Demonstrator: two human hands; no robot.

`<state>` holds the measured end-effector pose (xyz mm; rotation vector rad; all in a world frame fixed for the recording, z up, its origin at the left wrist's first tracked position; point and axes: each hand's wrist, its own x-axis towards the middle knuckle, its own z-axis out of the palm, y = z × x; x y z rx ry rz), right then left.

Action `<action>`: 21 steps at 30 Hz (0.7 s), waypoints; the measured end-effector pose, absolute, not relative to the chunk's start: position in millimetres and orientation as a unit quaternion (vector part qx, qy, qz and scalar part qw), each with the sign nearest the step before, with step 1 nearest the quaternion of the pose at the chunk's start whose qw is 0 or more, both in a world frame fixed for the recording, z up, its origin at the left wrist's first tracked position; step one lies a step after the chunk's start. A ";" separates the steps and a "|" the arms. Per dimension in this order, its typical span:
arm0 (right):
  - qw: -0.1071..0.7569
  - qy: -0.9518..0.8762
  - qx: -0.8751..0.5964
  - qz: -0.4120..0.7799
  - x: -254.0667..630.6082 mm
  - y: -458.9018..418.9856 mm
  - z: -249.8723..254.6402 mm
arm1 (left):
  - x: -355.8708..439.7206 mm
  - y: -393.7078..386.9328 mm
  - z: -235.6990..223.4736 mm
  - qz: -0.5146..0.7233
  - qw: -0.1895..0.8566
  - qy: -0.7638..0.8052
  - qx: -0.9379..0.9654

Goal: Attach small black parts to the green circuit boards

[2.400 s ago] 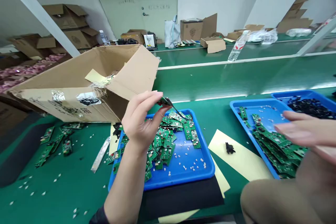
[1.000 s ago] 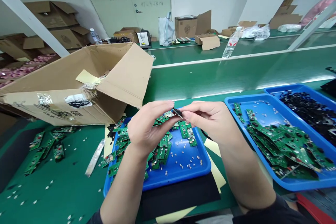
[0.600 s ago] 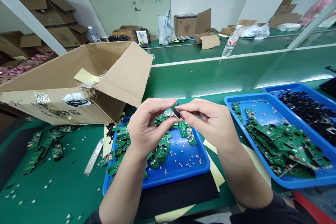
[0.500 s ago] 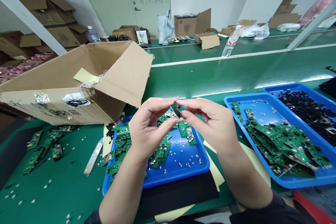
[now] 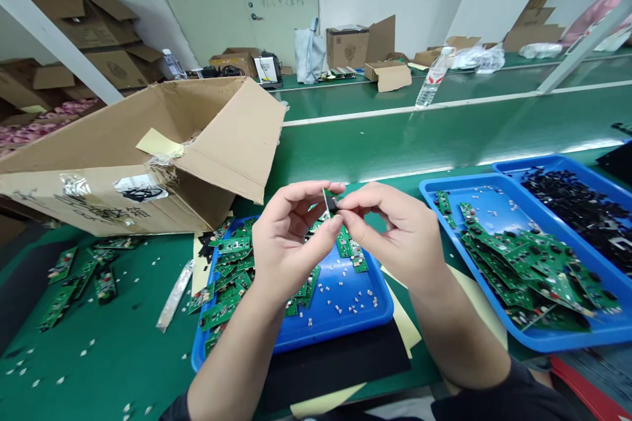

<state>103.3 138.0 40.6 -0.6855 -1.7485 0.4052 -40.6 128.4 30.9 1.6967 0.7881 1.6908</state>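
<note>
We hold a small green circuit board (image 5: 326, 198) above the near blue tray (image 5: 340, 320), turned so that we see it almost edge-on. Our left hand (image 5: 284, 237) is closed to a narrow grip, its thumb and fingertips pinching the board at its ends. Our right hand (image 5: 399, 233) is narrowed too, thumb and forefinger gripping a black part (image 5: 332, 205) that lies against the board's face; the fingers hide how the two meet. Beneath our hands, the near tray carries a heap of boards (image 5: 222, 309) mostly along its left side, with small white bits (image 5: 353, 302) scattered over its blue floor. A black mat (image 5: 340, 365) lies just in front of that tray, and yellow paper (image 5: 401, 316) shows beside it on the green surface (image 5: 148, 355). To our right, a second blue tray (image 5: 557, 345) holds overlapping boards (image 5: 533, 266), and a third blue tray (image 5: 557, 160) just beyond it holds a pile of black pieces (image 5: 582, 207). To our left, loose boards (image 5: 59, 302) lie near a narrow clear packet (image 5: 176, 296), behind which stands an open carton (image 5: 237, 145). Farther back we see a clear bottle (image 5: 432, 82), tilted.
</note>
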 end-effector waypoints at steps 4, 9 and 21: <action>0.584 -0.743 -0.312 0.101 102.6 137.5 41.4 | -38.3 126.3 30.0 0.632 0.290 0.316 0.645; 0.571 -0.738 -0.349 0.085 103.5 136.9 38.7 | -36.1 124.5 30.2 0.609 0.232 0.381 0.656; 0.503 -0.793 -0.341 0.037 109.2 140.8 37.1 | -39.0 127.1 36.1 0.578 0.412 0.427 0.560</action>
